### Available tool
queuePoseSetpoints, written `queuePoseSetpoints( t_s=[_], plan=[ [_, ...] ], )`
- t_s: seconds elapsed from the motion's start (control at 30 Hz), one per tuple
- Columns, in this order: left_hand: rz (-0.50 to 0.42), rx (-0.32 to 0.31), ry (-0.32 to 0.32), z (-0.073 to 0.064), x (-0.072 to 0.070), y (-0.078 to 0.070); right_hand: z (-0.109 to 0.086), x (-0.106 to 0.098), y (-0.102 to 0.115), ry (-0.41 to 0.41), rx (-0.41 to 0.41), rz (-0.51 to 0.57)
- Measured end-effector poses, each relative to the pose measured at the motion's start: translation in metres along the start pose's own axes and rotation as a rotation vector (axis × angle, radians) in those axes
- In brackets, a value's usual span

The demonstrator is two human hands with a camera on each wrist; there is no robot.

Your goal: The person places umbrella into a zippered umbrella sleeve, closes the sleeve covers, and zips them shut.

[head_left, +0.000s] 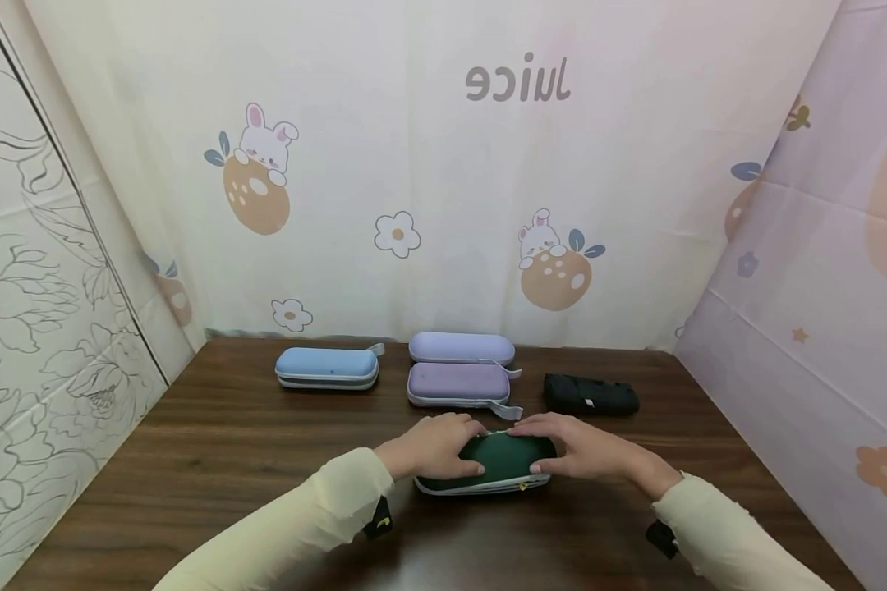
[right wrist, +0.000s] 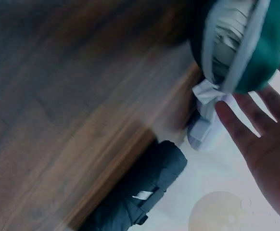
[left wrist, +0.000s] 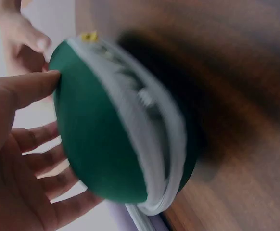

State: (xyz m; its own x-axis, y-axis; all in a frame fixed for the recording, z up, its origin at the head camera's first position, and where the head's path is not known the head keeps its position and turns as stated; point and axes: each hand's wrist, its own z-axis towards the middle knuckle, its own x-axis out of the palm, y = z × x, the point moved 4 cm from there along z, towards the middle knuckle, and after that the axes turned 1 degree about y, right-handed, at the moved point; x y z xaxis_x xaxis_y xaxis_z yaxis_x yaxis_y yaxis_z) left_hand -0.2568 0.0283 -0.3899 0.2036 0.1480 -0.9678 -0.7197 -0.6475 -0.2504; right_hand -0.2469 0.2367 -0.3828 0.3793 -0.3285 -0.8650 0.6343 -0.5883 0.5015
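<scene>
A green zip case (head_left: 508,456) with a pale zipper band and a yellow zipper pull lies on the table between both hands. My left hand (head_left: 438,447) holds its left end, thumb on the front and fingers over the back. At the right end, my right hand (head_left: 578,446) grips it, thumb at the front corner and fingertips along the top. The zipper stands apart along the front; in the right wrist view pale, wrinkled contents (right wrist: 229,36) show in the gap. Most of the inside is hidden by the green lid (left wrist: 99,130).
Behind the green case lie a purple case (head_left: 458,382) and a lavender case (head_left: 461,346), close together. To the left is a light blue case (head_left: 327,365). A black folded umbrella (head_left: 590,395) lies to the right on the wooden table (head_left: 251,460). Printed curtains (head_left: 340,164) enclose it.
</scene>
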Motion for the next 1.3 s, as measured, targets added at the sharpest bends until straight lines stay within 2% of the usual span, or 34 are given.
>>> queuePoseSetpoints(
  t_s=[0.27,0.37,0.43,0.57,0.7,0.93,1.17,1.3],
  plan=[
    [0.200,0.009,-0.052,-0.003,0.013,-0.014,0.001,0.009,-0.005,-0.036,0.031,-0.084],
    [0.237,0.012,-0.051,-0.003,0.017,-0.015,-0.001,0.013,-0.004,-0.053,0.032,-0.147],
    [0.224,-0.006,-0.037,-0.003,0.018,-0.012,-0.003,0.015,-0.003,-0.070,0.020,-0.198],
    [0.108,-0.047,0.009,-0.002,0.019,-0.002,-0.006,0.019,-0.001,-0.124,-0.028,-0.287],
    [0.048,-0.019,0.035,0.002,0.016,0.003,-0.008,0.022,0.001,-0.175,-0.059,-0.325],
    [0.072,0.023,0.045,0.007,0.016,0.004,-0.009,0.027,0.003,-0.181,0.005,-0.256],
    [0.139,0.030,0.041,0.004,0.015,0.002,-0.007,0.027,0.006,-0.189,0.034,-0.336],
    [0.195,0.040,0.043,0.003,0.018,0.002,-0.003,0.025,0.010,-0.199,0.052,-0.343]
  ],
)
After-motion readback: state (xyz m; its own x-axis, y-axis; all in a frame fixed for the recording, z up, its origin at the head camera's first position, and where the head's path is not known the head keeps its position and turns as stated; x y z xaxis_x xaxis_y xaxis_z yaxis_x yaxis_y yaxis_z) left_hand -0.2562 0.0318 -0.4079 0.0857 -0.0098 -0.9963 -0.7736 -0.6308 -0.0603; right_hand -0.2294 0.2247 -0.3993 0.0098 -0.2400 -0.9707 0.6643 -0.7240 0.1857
